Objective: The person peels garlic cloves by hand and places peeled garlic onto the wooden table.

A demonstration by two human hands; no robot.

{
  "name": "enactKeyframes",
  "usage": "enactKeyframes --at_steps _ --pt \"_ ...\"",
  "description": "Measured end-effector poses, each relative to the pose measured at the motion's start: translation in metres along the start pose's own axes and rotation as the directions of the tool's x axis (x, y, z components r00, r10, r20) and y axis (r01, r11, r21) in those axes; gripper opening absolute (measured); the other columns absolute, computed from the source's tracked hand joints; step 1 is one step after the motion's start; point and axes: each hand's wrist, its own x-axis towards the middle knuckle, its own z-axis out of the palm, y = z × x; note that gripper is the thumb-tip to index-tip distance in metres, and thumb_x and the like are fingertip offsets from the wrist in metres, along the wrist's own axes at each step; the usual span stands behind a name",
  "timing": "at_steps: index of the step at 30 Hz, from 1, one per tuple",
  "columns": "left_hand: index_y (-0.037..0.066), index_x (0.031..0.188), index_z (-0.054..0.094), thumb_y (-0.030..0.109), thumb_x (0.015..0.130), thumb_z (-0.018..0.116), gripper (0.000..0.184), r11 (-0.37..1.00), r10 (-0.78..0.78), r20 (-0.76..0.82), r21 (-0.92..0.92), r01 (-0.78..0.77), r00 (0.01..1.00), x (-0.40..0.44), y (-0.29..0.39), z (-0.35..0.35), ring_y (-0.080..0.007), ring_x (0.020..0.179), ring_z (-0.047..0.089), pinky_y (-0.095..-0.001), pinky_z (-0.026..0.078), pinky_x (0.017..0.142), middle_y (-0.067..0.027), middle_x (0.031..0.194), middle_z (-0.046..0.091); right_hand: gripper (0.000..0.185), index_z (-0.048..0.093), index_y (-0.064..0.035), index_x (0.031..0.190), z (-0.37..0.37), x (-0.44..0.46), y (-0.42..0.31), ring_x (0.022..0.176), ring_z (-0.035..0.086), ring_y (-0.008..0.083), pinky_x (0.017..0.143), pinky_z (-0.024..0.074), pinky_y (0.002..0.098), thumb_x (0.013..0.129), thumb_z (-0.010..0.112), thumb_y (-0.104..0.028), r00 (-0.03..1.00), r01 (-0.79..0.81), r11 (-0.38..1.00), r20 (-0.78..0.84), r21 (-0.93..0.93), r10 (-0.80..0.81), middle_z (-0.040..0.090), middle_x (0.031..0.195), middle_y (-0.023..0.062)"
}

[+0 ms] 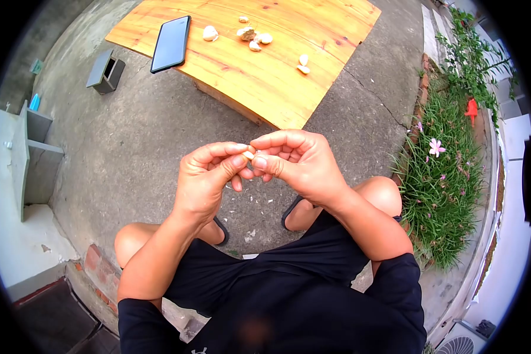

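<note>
Above the concrete ground, in front of my knees, both hands meet at the fingertips. A small pale garlic clove (249, 155) is pinched between them, partly covered by the fingers. My left hand (205, 174) grips it with thumb and forefinger. From the other side, my right hand (298, 162) pinches it the same way. Beyond the hands, on the wooden table (289, 97), lie a whitish garlic bulb (210, 33), a brownish broken bulb (247, 34) with loose cloves (265, 38) around it, and two pale cloves (303, 64) nearer the right edge.
A dark-cased phone (171, 44) lies on the table's left edge. Small white scraps (251, 233) are scattered on the ground between my feet. A grey block (105, 72) stands left of the table. Grass with pink flowers (436, 147) borders the right side.
</note>
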Motion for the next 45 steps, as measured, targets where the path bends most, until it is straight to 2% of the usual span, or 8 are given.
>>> enactKeyframes --at_steps 14,20,26,29,35,38,41,45 --pt "0.0 0.122 0.069 0.004 0.095 0.071 0.028 0.998 -0.066 0.04 0.006 0.066 0.997 0.0 0.004 0.003 -0.018 0.089 0.073 -0.0259 0.058 0.068 -0.0148 0.106 0.074 0.025 0.065 0.009 0.117 -0.001 -0.001 0.004 0.089 0.073 0.0167 0.081 0.0614 0.0286 0.094 0.07 0.003 0.997 0.082 0.996 -0.017 0.026 -0.082 0.074 0.102 0.0144" --pt "0.0 0.124 0.068 0.004 0.095 0.07 0.029 0.993 -0.119 0.029 0.004 0.119 0.993 -0.001 0.004 0.004 -0.0177 0.091 0.073 -0.0256 0.058 0.068 -0.0129 0.108 0.074 0.024 0.067 0.0074 0.114 0.003 -0.002 0.004 0.088 0.073 0.0139 0.079 0.0599 0.0264 0.092 0.072 -0.001 0.989 0.129 0.987 -0.064 -0.092 -0.135 0.074 0.101 0.0125" --pt "0.0 0.122 0.069 0.003 0.095 0.071 0.027 0.994 -0.105 0.029 -0.01 0.105 0.994 0.0 0.002 0.003 -0.0171 0.092 0.072 -0.0261 0.058 0.07 -0.0122 0.107 0.074 0.023 0.071 0.0035 0.11 0.003 -0.001 0.008 0.082 0.07 0.0099 0.075 0.0573 0.0244 0.088 0.075 -0.001 0.965 0.223 0.923 -0.065 -0.313 -0.256 0.075 0.095 0.0077" --pt "0.0 0.119 0.07 0.002 0.094 0.071 0.025 0.996 -0.087 0.046 -0.003 0.087 0.995 -0.001 0.001 0.004 -0.0168 0.091 0.072 -0.0263 0.058 0.07 -0.0117 0.106 0.074 0.023 0.071 0.003 0.109 0.003 -0.002 0.011 0.081 0.07 0.0093 0.074 0.0575 0.0246 0.086 0.076 -0.001 0.96 0.241 0.905 -0.052 -0.352 -0.276 0.074 0.092 0.0069" --pt "-0.002 0.114 0.069 0.002 0.095 0.071 0.02 0.998 -0.019 0.052 0.069 0.015 0.998 -0.001 0.002 0.005 -0.0149 0.087 0.071 -0.0265 0.059 0.071 -0.0117 0.102 0.074 0.015 0.068 0.003 0.1 0.007 -0.004 0.012 0.081 0.07 0.0099 0.075 0.0586 0.0253 0.087 0.075 0.0 0.959 0.236 0.907 -0.067 -0.35 -0.275 0.073 0.09 0.0071" --pt "-0.003 0.11 0.068 0.004 0.096 0.07 0.016 0.994 -0.009 0.02 0.11 0.007 1.0 -0.003 0.002 0.006 -0.0129 0.081 0.069 -0.0255 0.057 0.068 -0.0099 0.094 0.073 0.017 0.064 0.0037 0.104 0.01 -0.005 0.009 0.086 0.071 0.0128 0.078 0.0586 0.026 0.09 0.073 0.002 0.976 0.196 0.928 -0.029 -0.316 -0.216 0.071 0.097 0.0085" --pt "-0.001 0.105 0.066 0.007 0.097 0.07 0.012 0.998 -0.017 -0.01 0.064 0.017 1.0 -0.002 0.002 0.01 -0.0105 0.071 0.066 -0.0238 0.054 0.062 -0.0069 0.085 0.071 0.015 0.065 0.0049 0.102 0.014 -0.004 0.012 0.081 0.072 0.0122 0.077 0.0601 0.0257 0.091 0.073 0.0 0.985 0.129 0.97 -0.086 -0.206 -0.149 0.072 0.091 0.0086" --pt "0.001 0.098 0.065 0.012 0.097 0.069 0.011 0.989 -0.083 -0.032 0.119 0.087 0.996 -0.003 0.004 0.009 -0.008 0.061 0.061 -0.0214 0.047 0.052 -0.005 0.079 0.068 0.018 0.063 0.0051 0.106 0.012 -0.002 0.018 0.085 0.071 0.0123 0.079 0.0601 0.0258 0.092 0.073 0.0 0.999 0.027 0.999 -0.03 -0.02 -0.028 0.072 0.094 0.0091"
